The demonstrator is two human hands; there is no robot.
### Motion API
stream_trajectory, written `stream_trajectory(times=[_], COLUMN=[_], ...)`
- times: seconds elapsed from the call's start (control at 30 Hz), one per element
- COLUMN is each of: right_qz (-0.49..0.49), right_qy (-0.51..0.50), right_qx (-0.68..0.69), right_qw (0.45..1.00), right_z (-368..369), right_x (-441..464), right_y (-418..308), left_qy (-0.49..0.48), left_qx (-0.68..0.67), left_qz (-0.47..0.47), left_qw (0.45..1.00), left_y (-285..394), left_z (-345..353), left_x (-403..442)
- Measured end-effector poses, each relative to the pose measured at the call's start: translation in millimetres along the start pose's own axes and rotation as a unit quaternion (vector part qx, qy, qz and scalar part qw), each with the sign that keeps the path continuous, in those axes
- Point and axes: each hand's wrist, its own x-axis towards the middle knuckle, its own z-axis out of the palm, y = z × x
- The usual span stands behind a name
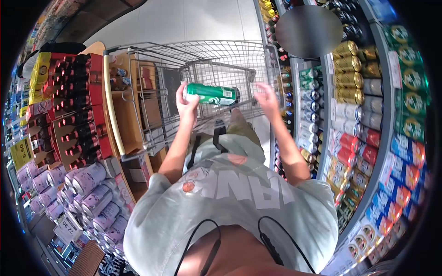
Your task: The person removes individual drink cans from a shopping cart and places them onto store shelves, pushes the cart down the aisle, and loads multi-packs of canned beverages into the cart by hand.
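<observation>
My left hand (186,102) is closed around one end of a tall green can (212,94), which lies on its side in the air above the shopping cart (207,49). White script and a barcode label show on the can. To the right of the can, apart from it, my right hand (267,97) is raised with its fingers spread and slightly blurred, and nothing shows in it. The cart's wire basket stands in front of me, under both hands.
On the left, dark bottles in red crates (76,106) stand behind stacked pale purple cans (92,193). Shelves of gold cans (348,73), green packs (410,87) and blue packs (400,170) line the right. A pale floor (202,20) extends beyond the cart.
</observation>
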Motion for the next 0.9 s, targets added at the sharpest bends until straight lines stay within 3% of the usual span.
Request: stream_trajectory(times=[0.07,0.13,0.23,0.4,0.67,0.77,0.87,0.9], right_qz=[0.057,0.138,0.136,0.143,0.114,0.106,0.141,0.103], right_qy=[-0.122,-0.245,-0.312,-0.262,-0.184,-0.178,-0.251,-0.26], right_qx=[0.21,0.473,0.626,0.524,0.488,0.443,0.235,0.129], right_qw=[0.968,0.835,0.701,0.798,0.846,0.872,0.928,0.952], right_z=[39,68,84,91,93,93,77,71], right_x=[-32,-56,-90,-130,-184,-193,-189,-187], right_y=[-20,-36,-73,-73,-60,-63,-38,-38], left_qy=[-0.035,-0.08,-0.106,-0.166,-0.263,-0.225,-0.171,-0.174], left_qx=[-0.1,-0.218,-0.279,-0.366,-0.165,-0.051,-0.006,0.076], left_qz=[-0.064,-0.118,-0.124,-0.174,-0.186,-0.191,-0.196,-0.161], left_qw=[0.992,0.966,0.946,0.899,0.932,0.954,0.966,0.969], left_y=[12,26,55,53,34,26,24,20], left_z=[8,25,55,57,29,18,20,15], left_x=[-14,-22,-40,-61,-91,-109,-128,-133])
